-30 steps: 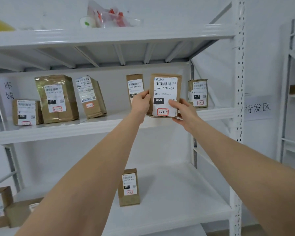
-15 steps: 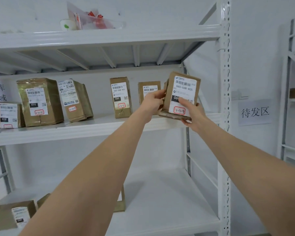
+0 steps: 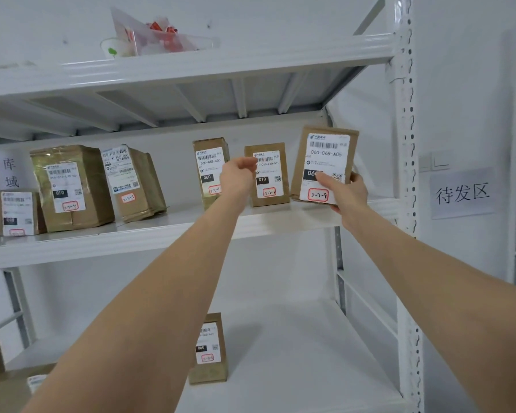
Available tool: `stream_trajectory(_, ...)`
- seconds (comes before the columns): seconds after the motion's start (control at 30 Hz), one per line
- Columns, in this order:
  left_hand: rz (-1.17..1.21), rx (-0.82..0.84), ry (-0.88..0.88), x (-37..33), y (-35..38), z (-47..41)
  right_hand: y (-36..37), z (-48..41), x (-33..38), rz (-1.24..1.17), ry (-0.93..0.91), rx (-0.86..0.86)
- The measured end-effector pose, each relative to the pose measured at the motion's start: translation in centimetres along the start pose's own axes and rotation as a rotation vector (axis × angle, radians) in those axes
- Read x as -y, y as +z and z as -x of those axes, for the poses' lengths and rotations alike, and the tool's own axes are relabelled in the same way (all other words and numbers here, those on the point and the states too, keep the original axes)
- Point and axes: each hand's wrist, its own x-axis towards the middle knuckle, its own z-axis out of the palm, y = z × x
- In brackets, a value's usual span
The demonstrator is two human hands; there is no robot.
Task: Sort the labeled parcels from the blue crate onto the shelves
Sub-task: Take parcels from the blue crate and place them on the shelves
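My right hand point(image 3: 341, 192) grips a brown parcel point(image 3: 325, 156) labelled 060-06B-A05 and marked 3-2-9 in red. The parcel stands at the right end of the middle shelf point(image 3: 161, 231), its lower edge on or just above the shelf. My left hand point(image 3: 239, 177) hovers loosely curled and holds nothing, in front of a 060 parcel point(image 3: 209, 162) and beside a 010 parcel point(image 3: 267, 177). The blue crate is out of view.
Several more brown parcels point(image 3: 69, 186) stand along the left of the middle shelf. One 060 parcel point(image 3: 210, 350) stands on the lower shelf point(image 3: 295, 368). The white rack upright point(image 3: 405, 174) rises just right of the held parcel. A paper sign point(image 3: 462, 193) hangs on the wall.
My left hand has let go of the parcel and drawn left. My right hand has carried the parcel to the right end of the shelf and set it upright.
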Motion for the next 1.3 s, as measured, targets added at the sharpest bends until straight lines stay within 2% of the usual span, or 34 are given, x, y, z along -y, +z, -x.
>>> stream_trajectory(0.2,0.013,0.119,0.019,0.8,0.4,-2.8,1.4,-2.3,-0.1,0.106,-0.092,-0.051)
stream_trajectory(0.4,-0.085,0.392,0.000,3.0,2.6,-4.0,2.3,-4.1,-2.1,0.297,-0.179,-0.061)
stream_trajectory(0.57,0.037,0.594,-0.044,4.1,4.5,-4.0,2.4,-5.4,-2.8,0.454,-0.248,-0.070)
stream_trajectory(0.77,-0.005,0.586,-0.064,4.8,5.6,-4.4,1.3,-6.6,-3.7,0.772,-0.245,-0.034)
stream_trajectory(0.97,0.000,0.507,-0.079,4.9,5.3,-4.8,1.8,-7.1,-3.6,0.956,-0.281,0.000)
stream_trajectory(1.13,-0.055,0.453,-0.094,4.5,5.4,-4.6,1.6,-7.2,-3.6,0.968,-0.292,0.057)
stream_trajectory(1.3,-0.241,0.413,-0.090,3.6,5.8,-4.3,1.0,-7.4,-3.3,0.933,-0.270,0.070)
